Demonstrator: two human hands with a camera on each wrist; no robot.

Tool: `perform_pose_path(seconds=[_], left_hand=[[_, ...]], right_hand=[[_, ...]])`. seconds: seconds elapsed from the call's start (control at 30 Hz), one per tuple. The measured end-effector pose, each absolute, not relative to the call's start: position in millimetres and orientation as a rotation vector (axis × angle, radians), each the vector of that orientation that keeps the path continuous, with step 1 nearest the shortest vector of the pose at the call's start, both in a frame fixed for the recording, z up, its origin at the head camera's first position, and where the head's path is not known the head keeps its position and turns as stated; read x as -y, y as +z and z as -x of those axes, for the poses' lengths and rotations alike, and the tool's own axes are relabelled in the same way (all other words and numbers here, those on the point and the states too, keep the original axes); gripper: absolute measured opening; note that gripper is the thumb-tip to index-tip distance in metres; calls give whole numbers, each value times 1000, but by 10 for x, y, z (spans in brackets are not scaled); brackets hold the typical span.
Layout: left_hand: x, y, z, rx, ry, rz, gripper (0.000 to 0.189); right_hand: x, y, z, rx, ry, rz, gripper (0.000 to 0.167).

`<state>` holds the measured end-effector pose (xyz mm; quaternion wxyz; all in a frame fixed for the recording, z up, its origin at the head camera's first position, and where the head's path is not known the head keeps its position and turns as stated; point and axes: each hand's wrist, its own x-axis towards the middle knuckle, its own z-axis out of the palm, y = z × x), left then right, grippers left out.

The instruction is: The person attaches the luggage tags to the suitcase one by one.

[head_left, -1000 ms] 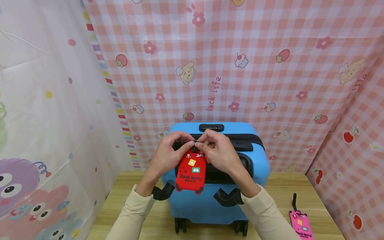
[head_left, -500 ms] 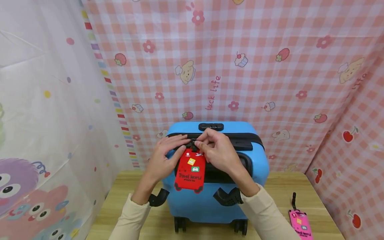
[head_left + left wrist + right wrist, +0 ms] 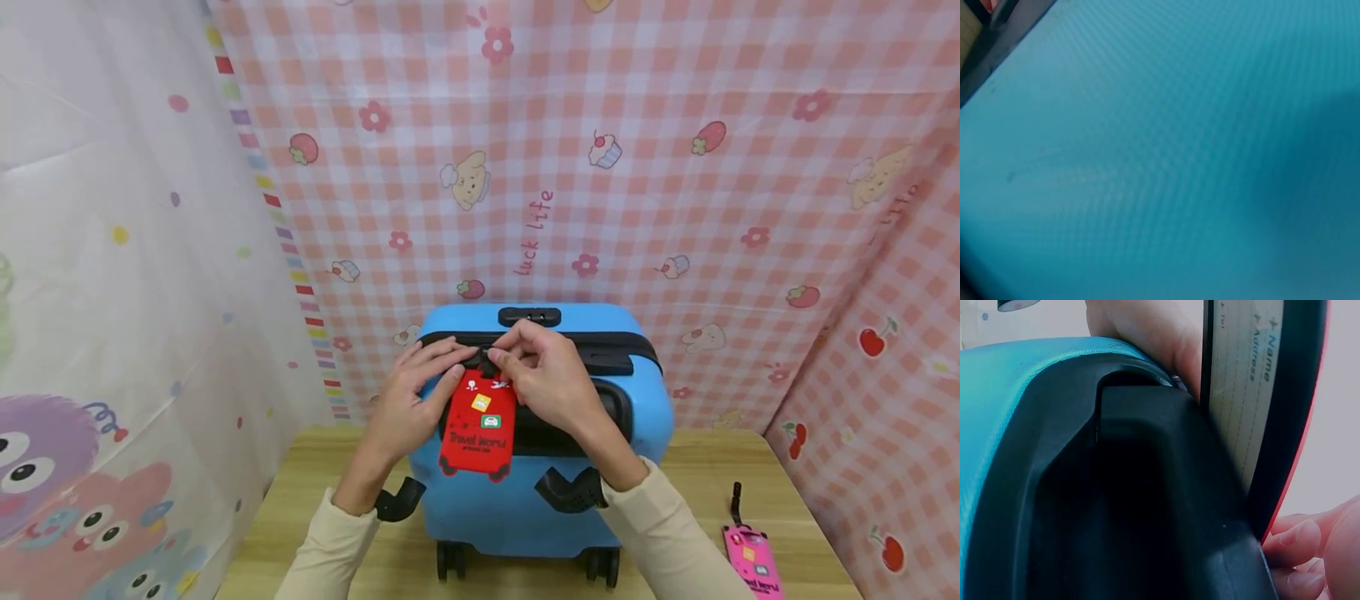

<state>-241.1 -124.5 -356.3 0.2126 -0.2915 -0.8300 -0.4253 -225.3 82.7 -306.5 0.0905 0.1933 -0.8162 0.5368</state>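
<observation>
A red luggage tag (image 3: 476, 433) printed "Travel World" hangs at the front of a blue suitcase (image 3: 517, 508), below its top edge. My right hand (image 3: 551, 379) pinches the tag's black strap (image 3: 483, 358) between thumb and fingertips. From the other side, my left hand (image 3: 408, 400) rests with fairly straight fingers, their tips right at the strap. In the right wrist view, the tag's lined back (image 3: 1254, 381) reads "Name" and "Address", standing beside the black handle (image 3: 1166, 437). The ring where the strap loops is hidden behind my fingers. Blurred suitcase shell (image 3: 1166, 150) fills the left wrist view.
A pink luggage tag (image 3: 752, 560) with a black strap lies on the wooden table (image 3: 697, 475) to the right. A black combination lock (image 3: 529, 317) sits on the suitcase top. Checked pink curtain (image 3: 570, 217) hangs close behind, with printed cloth on both sides.
My left hand has let go of the strap and drawn slightly left and down, its fingers straightening. My right hand keeps its pinch, and the red luggage tag stays almost in place.
</observation>
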Motion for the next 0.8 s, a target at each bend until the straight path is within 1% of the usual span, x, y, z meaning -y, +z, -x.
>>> perform_pose_path(seconds=[0.1, 0.2, 0.4, 0.63, 0.8], left_hand=[[1229, -3557, 2417, 2288, -1180, 805, 30], [1219, -3557, 2414, 2277, -1179, 794, 29], [1205, -3575, 2403, 2287, -1169, 790, 30], [1201, -3574, 2411, 2272, -1170, 764, 30], [1188, -3568, 2407, 2273, -1172, 749, 30]], right_hand=[[-841, -3067, 2266, 2411, 1582, -600, 10], [-862, -3067, 2271, 2395, 1582, -639, 15], [-983, -3077, 2192, 2361, 1595, -669, 25], [-1239, -3082, 2077, 2268, 1563, -643, 22], [-1475, -3153, 2026, 2152, 1566, -611, 19]])
